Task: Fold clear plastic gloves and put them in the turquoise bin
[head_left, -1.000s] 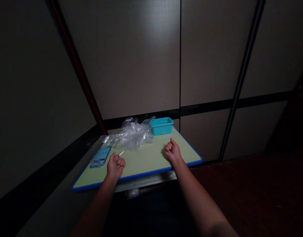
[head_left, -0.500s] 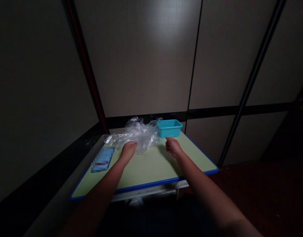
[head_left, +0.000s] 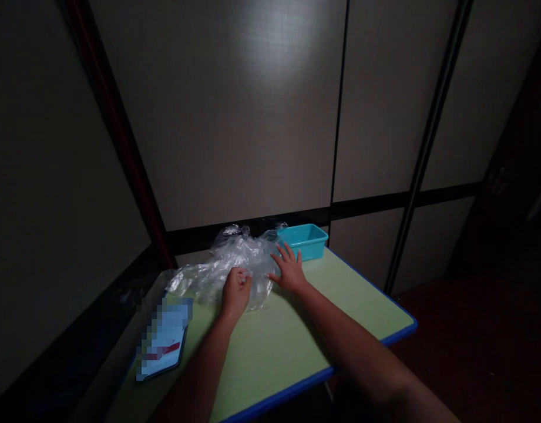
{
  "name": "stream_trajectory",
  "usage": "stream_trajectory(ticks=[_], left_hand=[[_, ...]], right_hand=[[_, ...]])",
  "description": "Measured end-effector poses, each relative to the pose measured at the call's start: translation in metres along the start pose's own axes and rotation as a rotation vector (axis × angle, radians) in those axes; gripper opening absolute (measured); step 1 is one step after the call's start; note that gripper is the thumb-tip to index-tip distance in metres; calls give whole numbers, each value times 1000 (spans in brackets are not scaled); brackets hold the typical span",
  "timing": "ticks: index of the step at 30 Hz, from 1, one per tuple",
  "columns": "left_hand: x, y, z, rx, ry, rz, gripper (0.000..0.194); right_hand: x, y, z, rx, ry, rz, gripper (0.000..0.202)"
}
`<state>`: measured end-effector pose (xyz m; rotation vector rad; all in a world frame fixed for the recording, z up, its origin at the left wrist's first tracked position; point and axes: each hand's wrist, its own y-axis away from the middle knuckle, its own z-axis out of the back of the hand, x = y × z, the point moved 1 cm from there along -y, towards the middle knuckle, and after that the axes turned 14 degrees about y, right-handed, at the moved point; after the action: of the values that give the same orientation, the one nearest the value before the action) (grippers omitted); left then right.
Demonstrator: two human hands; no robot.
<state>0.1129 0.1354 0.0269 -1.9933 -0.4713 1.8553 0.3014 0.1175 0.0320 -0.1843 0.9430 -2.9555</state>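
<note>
A crumpled heap of clear plastic bags (head_left: pixel 235 255) lies along the back of the table. My left hand (head_left: pixel 237 291) is at its front edge, fingers curled towards the thumb in a pinch on a bag; the exact contact is hard to see in the dim light. With fingers spread, my right hand (head_left: pixel 290 270) reaches over the heap's right side and holds nothing. Just behind its fingertips stands a turquoise plastic basket (head_left: pixel 312 249), its visible inside bare.
A phone (head_left: pixel 164 343), partly pixelated, lies at the left of the pale green table (head_left: pixel 270 364), which has a blue edge. Panelled cabinet doors (head_left: pixel 252 147) rise right behind the table.
My right hand has opened from a closed, pointing shape and moved left onto the plastic. My left hand's fingers have turned more into view. The camera has shifted closer to the table.
</note>
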Motion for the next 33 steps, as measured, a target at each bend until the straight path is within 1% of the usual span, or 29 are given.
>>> stream_trajectory(ticks=[2, 4, 6, 7, 9, 13, 15, 17, 19, 20, 23, 24, 25, 28, 29, 31, 33], left_hand=[[-3, 5, -4, 36, -29, -34, 14], [-5, 8, -5, 70, -88, -90, 13], [-6, 9, -1, 86, -157, -150, 14], [-6, 9, 2, 87, -188, -175, 16], [-6, 8, 9, 84, -250, -220, 22], [-7, 6, 19, 138, -348, -261, 38], [-7, 5, 21, 186, -342, -254, 42], [-8, 5, 22, 237, -286, -235, 41], [-10, 7, 21, 292, -191, -210, 44], [-11, 8, 20, 313, -139, -194, 49], [-18, 14, 14, 338, -22, -132, 71], [-21, 16, 11, 337, 2, -104, 72], [-23, 18, 8, 331, 25, -74, 66], [-26, 19, 2, 280, 102, 33, 25], [-26, 18, 1, 252, 125, 70, 19], [-23, 16, 2, 198, 162, 144, 20], [-19, 15, 4, 159, 189, 201, 23]], right_hand=[[-1, 1, -5, 23, 51, 23, 46], [-4, 2, -5, 3, 26, 27, 31], [-7, 2, -2, -46, -49, 21, 14], [-8, 1, 0, -68, -88, 20, 8], [-8, 1, 4, -94, -149, 31, 5], [1, 1, 13, -147, -320, 114, 7], [9, 0, 20, -169, -463, 151, 12], [16, 0, 28, -163, -619, 178, 19], [18, -1, 37, -131, -751, 177, 27], [18, -1, 41, -105, -797, 160, 31], [9, -1, 49, 5, -907, 58, 40], [5, 0, 49, 41, -944, 17, 43], [1, 2, 47, 69, -982, -25, 45], [-9, 8, 35, 115, -1112, -153, 54], [-10, 10, 29, 134, -1165, -201, 56], [-11, 13, 21, 185, -1279, -298, 57], [-9, 16, 17, 220, -1353, -344, 52]])
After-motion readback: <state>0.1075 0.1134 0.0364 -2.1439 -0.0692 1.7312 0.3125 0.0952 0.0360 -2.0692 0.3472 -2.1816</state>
